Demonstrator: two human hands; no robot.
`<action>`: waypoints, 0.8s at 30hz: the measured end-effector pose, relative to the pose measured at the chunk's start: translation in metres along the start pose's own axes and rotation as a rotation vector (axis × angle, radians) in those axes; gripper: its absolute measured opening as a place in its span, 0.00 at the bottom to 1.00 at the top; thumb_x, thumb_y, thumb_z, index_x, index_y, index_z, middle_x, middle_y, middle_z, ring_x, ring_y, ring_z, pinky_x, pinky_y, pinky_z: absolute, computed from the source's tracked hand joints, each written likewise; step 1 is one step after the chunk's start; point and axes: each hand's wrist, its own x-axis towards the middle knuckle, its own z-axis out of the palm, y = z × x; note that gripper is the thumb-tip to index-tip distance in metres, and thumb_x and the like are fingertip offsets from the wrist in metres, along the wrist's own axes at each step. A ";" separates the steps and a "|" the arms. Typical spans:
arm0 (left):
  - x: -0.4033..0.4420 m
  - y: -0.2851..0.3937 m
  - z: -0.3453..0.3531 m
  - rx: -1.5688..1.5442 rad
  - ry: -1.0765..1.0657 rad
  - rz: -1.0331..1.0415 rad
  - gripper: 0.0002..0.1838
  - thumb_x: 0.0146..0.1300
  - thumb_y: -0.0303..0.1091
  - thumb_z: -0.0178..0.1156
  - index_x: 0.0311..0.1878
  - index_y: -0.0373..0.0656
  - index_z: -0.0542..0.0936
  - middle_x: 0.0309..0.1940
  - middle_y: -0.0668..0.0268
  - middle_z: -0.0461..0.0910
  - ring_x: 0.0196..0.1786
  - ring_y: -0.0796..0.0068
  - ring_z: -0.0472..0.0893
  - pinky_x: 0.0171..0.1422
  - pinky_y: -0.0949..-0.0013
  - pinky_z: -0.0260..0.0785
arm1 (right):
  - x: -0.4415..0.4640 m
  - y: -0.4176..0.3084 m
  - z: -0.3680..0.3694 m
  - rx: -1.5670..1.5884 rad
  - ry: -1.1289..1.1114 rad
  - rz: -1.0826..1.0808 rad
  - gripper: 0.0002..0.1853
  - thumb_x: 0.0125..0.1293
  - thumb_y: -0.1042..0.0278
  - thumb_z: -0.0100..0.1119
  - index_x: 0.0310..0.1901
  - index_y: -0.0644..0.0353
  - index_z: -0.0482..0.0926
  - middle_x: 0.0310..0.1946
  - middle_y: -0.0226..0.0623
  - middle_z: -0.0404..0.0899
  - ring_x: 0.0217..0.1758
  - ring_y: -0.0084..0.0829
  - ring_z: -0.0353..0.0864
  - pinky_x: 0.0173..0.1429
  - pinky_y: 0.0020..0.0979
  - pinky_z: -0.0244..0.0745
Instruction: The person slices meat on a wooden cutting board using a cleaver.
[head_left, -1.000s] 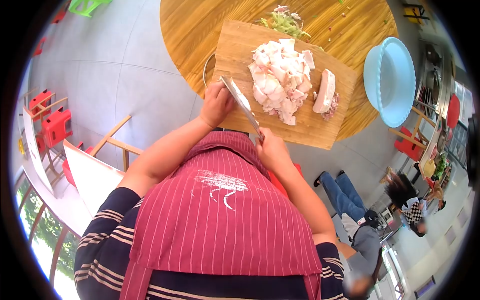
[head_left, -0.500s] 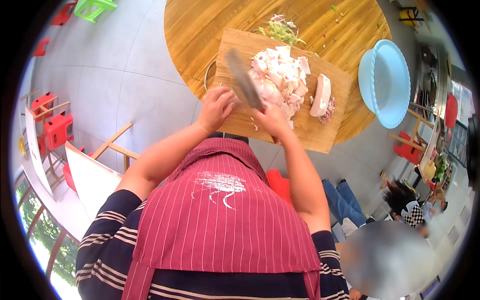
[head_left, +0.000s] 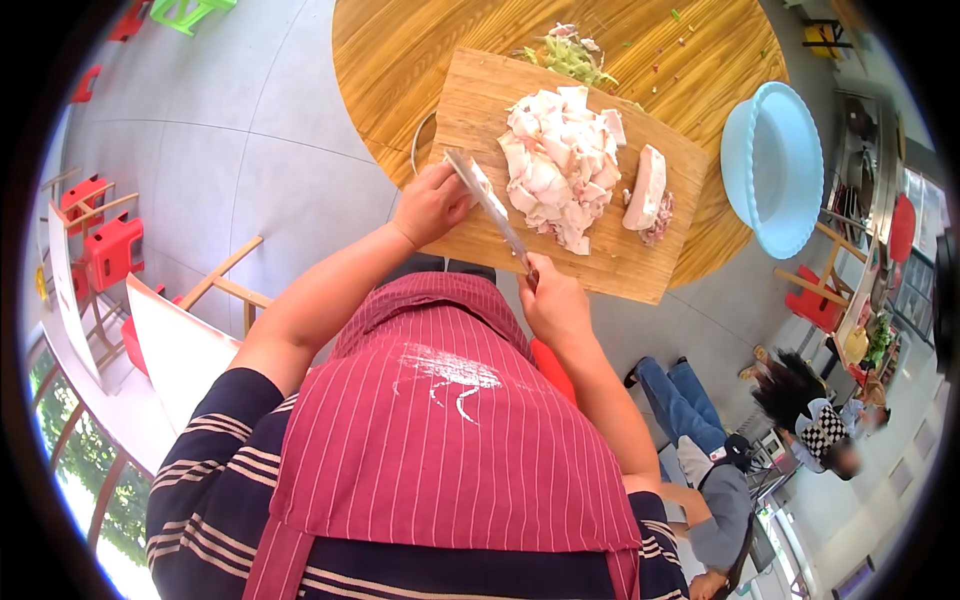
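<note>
My right hand [head_left: 556, 303] is closed round the handle of a knife [head_left: 492, 210], whose broad blade slants up and left over the near left part of a wooden cutting board [head_left: 625, 272]. Against the blade's far end is my left hand [head_left: 434, 205], fingers curled on the board; what they press on is mostly hidden. A pale piece of meat [head_left: 487, 187] shows along the blade. Beside it a heap of cut pale meat [head_left: 563, 165] covers the board's middle. A longer uncut strip of meat [head_left: 648, 188] lies to the right, with small reddish scraps [head_left: 659, 222] next to it.
The board rests on a round wooden table [head_left: 400, 70]. Greenish peelings [head_left: 575, 58] lie behind it. A light blue basin [head_left: 772, 170] stands at the right edge. Two people [head_left: 705, 480] [head_left: 815, 420] are at the lower right. Red stools [head_left: 113, 250] stand at the left.
Half a second ago the knife was raised over the heap and blurred; now its blade is down beside my left hand, much as one second ago. My left fingers have curled in.
</note>
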 end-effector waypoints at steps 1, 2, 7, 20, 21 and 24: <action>0.002 0.000 -0.002 -0.009 -0.028 0.007 0.20 0.49 0.29 0.66 0.48 0.44 0.77 0.44 0.60 0.76 0.44 0.57 0.77 0.48 0.62 0.72 | -0.005 0.000 0.000 -0.027 -0.016 0.030 0.15 0.63 0.64 0.58 0.51 0.55 0.73 0.29 0.46 0.82 0.33 0.51 0.81 0.39 0.46 0.75; 0.004 0.001 -0.003 -0.020 -0.056 0.012 0.18 0.50 0.30 0.67 0.47 0.43 0.78 0.42 0.59 0.77 0.43 0.57 0.78 0.47 0.62 0.73 | -0.009 0.000 -0.001 -0.055 -0.034 0.060 0.15 0.63 0.63 0.57 0.51 0.54 0.73 0.30 0.46 0.82 0.34 0.51 0.81 0.39 0.46 0.75; 0.006 0.002 -0.001 -0.021 -0.032 0.001 0.19 0.50 0.31 0.67 0.47 0.42 0.78 0.41 0.60 0.78 0.43 0.57 0.79 0.46 0.63 0.74 | -0.017 -0.009 -0.016 -0.082 -0.093 0.107 0.16 0.64 0.62 0.56 0.51 0.54 0.72 0.30 0.46 0.82 0.35 0.51 0.81 0.41 0.48 0.75; 0.005 0.005 0.002 -0.032 0.008 -0.069 0.20 0.44 0.25 0.59 0.46 0.41 0.77 0.37 0.58 0.75 0.38 0.56 0.75 0.41 0.60 0.72 | 0.048 -0.009 0.018 -0.015 -0.086 -0.025 0.15 0.64 0.65 0.53 0.52 0.57 0.71 0.29 0.52 0.80 0.34 0.55 0.80 0.39 0.52 0.72; 0.005 0.006 0.001 -0.033 0.008 -0.072 0.20 0.44 0.25 0.59 0.46 0.41 0.77 0.37 0.58 0.75 0.38 0.56 0.75 0.41 0.60 0.72 | 0.040 -0.006 0.014 -0.016 -0.089 -0.024 0.15 0.64 0.65 0.53 0.52 0.57 0.71 0.29 0.52 0.80 0.34 0.55 0.80 0.39 0.52 0.72; 0.006 0.009 0.000 -0.025 0.010 -0.094 0.20 0.44 0.24 0.59 0.45 0.40 0.77 0.39 0.58 0.75 0.38 0.56 0.75 0.42 0.60 0.72 | 0.010 0.001 0.004 0.049 -0.139 0.046 0.15 0.64 0.66 0.53 0.52 0.57 0.70 0.29 0.53 0.80 0.34 0.56 0.79 0.39 0.52 0.72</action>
